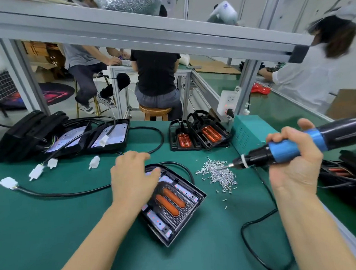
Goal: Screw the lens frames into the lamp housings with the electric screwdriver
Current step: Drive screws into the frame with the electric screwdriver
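1. Black plastic, front and centre: one lamp housing (173,205) lies flat on the green mat (64,209), its lens frame (170,201) with two orange lenses seated inside.
2. Left hand (132,176) lies over the housing's far-left corner, fingers fairly straight and spread, pressing it down rather than clutching it.
3. Right hand (295,161) has its fingers wrapped round the blue-and-black electric screwdriver (290,151), held off to the right of the housing.
4. And look where the bit is: its tip is down at the far edge of the loose pile of screws (218,174), just right of the housing. Picking up a screw, I'd say; whether one sits on the bit is too small to tell.
5. Progress? I can't make out any driven screws in this frame, so fastening this unit looks like it's ahead.
6. Far left, several open housings (108,137) with wires and white plugs (37,172) wait, no frames in them.
7. Far centre, more lens frames (201,134) with orange lenses are stacked by a teal box (247,132). Plenty left, by my reckoning.
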`<state>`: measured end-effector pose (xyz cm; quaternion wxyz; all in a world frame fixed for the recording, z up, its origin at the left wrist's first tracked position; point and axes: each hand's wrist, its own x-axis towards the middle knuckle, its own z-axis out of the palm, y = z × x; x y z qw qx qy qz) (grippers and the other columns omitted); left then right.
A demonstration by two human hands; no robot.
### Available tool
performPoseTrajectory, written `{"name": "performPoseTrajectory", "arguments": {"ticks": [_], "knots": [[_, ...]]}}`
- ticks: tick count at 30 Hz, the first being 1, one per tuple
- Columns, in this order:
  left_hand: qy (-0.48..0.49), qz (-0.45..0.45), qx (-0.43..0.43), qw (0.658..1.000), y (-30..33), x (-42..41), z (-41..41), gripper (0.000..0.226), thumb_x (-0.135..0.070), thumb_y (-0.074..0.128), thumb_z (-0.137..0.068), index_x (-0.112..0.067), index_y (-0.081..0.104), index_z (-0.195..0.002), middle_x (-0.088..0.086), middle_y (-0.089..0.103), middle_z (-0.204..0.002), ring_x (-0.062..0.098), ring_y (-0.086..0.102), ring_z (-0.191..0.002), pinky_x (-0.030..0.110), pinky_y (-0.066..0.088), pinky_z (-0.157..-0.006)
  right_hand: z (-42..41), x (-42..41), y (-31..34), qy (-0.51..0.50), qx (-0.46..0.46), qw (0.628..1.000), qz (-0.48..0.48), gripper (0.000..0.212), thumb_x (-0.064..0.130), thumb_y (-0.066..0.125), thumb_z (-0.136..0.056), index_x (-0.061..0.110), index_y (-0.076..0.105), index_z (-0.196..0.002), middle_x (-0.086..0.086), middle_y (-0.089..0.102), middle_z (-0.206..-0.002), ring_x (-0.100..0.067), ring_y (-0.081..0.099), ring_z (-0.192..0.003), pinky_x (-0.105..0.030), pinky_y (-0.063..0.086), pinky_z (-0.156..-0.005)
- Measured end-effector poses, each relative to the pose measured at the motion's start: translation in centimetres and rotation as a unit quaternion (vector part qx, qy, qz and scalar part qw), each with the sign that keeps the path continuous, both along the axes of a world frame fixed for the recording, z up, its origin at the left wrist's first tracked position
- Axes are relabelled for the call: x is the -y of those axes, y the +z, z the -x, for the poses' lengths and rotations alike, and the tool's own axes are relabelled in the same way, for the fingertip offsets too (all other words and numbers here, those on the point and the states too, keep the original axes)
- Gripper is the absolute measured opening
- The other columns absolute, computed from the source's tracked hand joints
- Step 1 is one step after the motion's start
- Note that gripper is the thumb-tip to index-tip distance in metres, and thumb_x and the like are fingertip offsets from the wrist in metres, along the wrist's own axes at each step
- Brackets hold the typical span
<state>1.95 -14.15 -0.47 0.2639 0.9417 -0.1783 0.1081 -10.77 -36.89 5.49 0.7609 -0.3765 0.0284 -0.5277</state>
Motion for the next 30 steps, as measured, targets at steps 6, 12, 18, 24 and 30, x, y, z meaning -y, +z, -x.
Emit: {"name": "performPoseTrajectory", "arguments": {"ticks": [6, 12, 18, 24, 30], "knots": [[-0.323, -0.095, 0.037, 0.941, 1.6, 9.0, 2.5, 0.017, -0.022, 0.059, -0.089, -0.029, 0.072, -0.097, -0.007, 0.069, -0.098, 0.020, 0.054, -0.101, 0.032, 0.036, -0.088, 1.8, 0.3, -0.4, -0.042, -0.013, 0.999, 0.012, 0.027, 0.000, 0.055, -0.075, 0.019, 0.052, -0.093, 0.001, 0.049, -0.059, -0.014, 0.053, -0.052, -0.027, 0.049, -0.069], [-0.379, -0.225, -0.022, 0.898, 0.4, 13.5, 1.7, 0.019, -0.012, 0.067, -0.084, -0.025, 0.072, -0.097, -0.008, 0.071, -0.100, 0.015, 0.059, -0.100, 0.034, 0.030, -0.092, 3.7, 1.0, -0.8, -0.063, -0.010, 0.997, 0.040, 0.027, -0.003, 0.053, -0.076, 0.018, 0.051, -0.093, 0.002, 0.052, -0.060, -0.014, 0.053, -0.052, -0.025, 0.050, -0.066], [-0.383, -0.245, -0.033, 0.890, -0.7, 14.3, 1.7, 0.016, -0.022, 0.075, -0.077, -0.023, 0.072, -0.093, -0.007, 0.072, -0.097, 0.016, 0.061, -0.094, 0.035, 0.030, -0.090, 4.9, 2.2, -1.0, -0.085, -0.025, 0.995, 0.040, 0.027, -0.002, 0.054, -0.077, 0.019, 0.051, -0.093, 0.002, 0.052, -0.060, -0.016, 0.053, -0.054, -0.030, 0.049, -0.069], [-0.381, -0.257, -0.027, 0.888, -1.0, 14.6, 1.7, 0.010, -0.010, 0.067, -0.081, -0.020, 0.066, -0.079, -0.001, 0.068, -0.086, 0.021, 0.057, -0.083, 0.039, 0.027, -0.102, 5.1, 2.1, -1.2, -0.089, -0.031, 0.995, 0.031, 0.028, -0.002, 0.056, -0.074, 0.021, 0.053, -0.090, 0.001, 0.052, -0.060, -0.016, 0.054, -0.054, -0.031, 0.049, -0.069], [-0.360, 0.022, -0.137, 0.923, 1.9, 11.7, 1.6, 0.005, -0.015, 0.067, -0.084, -0.017, 0.069, -0.080, -0.003, 0.071, -0.080, 0.009, 0.062, -0.074, 0.019, 0.048, -0.067, 5.0, 1.4, -0.4, -0.047, -0.007, 0.999, 0.010, 0.026, 0.000, 0.054, -0.075, 0.021, 0.052, -0.090, 0.002, 0.048, -0.061, -0.014, 0.051, -0.053, -0.028, 0.049, -0.068]]}}
